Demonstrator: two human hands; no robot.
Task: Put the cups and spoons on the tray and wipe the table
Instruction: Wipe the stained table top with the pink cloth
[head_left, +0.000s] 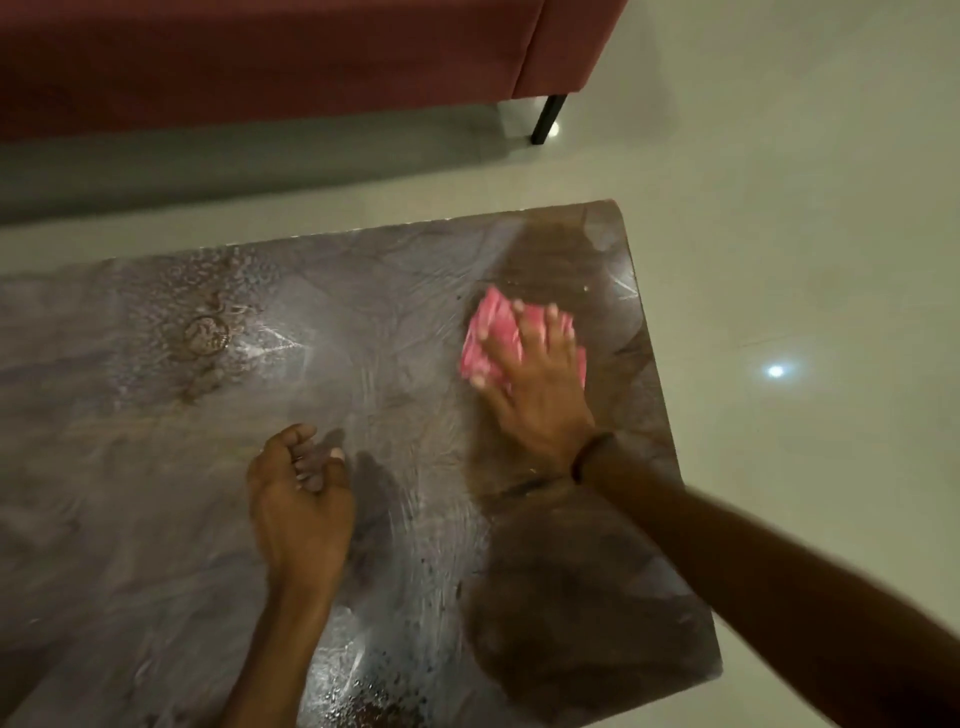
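Note:
A glossy brown table fills the lower left of the head view, its top wet and streaked. A pink cloth lies near the table's far right corner. My right hand presses flat on the cloth with its fingers spread over it. My left hand hovers over the middle of the table, fingers curled loosely and holding nothing. No cups, spoons or tray are in view.
A ring-shaped wet stain and droplets mark the table's far left part. A red sofa with a black leg stands beyond the table. Pale tiled floor surrounds the table's right edge.

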